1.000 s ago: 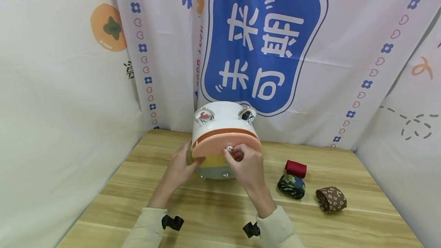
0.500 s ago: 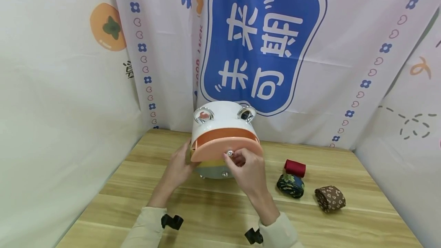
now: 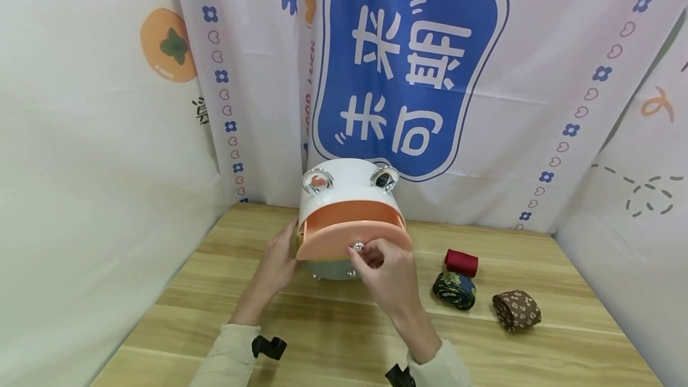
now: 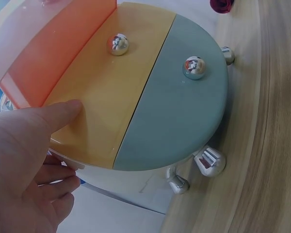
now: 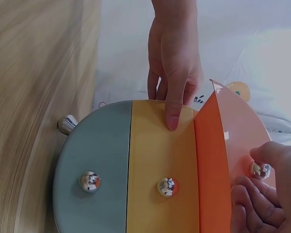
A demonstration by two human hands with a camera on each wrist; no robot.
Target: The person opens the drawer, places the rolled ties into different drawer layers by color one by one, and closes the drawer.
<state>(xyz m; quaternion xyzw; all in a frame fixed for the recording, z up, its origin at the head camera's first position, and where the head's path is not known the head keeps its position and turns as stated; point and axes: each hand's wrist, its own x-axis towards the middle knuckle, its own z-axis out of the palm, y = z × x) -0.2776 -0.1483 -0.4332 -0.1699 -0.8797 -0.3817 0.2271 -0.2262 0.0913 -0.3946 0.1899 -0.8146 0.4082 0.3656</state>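
Note:
A small rounded white drawer cabinet (image 3: 346,175) with two ring-shaped silver eyes on top stands near the back of the table. Its top drawer, with a peach front (image 3: 325,243), is pulled partway out and shows an orange inside. My right hand (image 3: 391,273) pinches that drawer's round silver knob (image 5: 259,170) between thumb and fingers. On the cabinet's left side, my left hand (image 3: 275,263) holds the body, thumb on the yellow middle drawer front (image 4: 106,92) and fingers curled along the side. The grey-green bottom drawer (image 4: 177,114) and the yellow one are closed.
Right of the cabinet lie a red fabric roll (image 3: 461,263), a dark floral roll (image 3: 454,290) and a brown flowered roll (image 3: 516,310), all like rolled neckties. A printed curtain (image 3: 269,94) hangs right behind the wooden table (image 3: 322,333). Silver feet (image 4: 211,161) support the cabinet.
My right hand has drawn the peach top drawer farther out toward me, widening the orange opening. My left hand stays on the cabinet's side, and the fabric rolls lie where they were.

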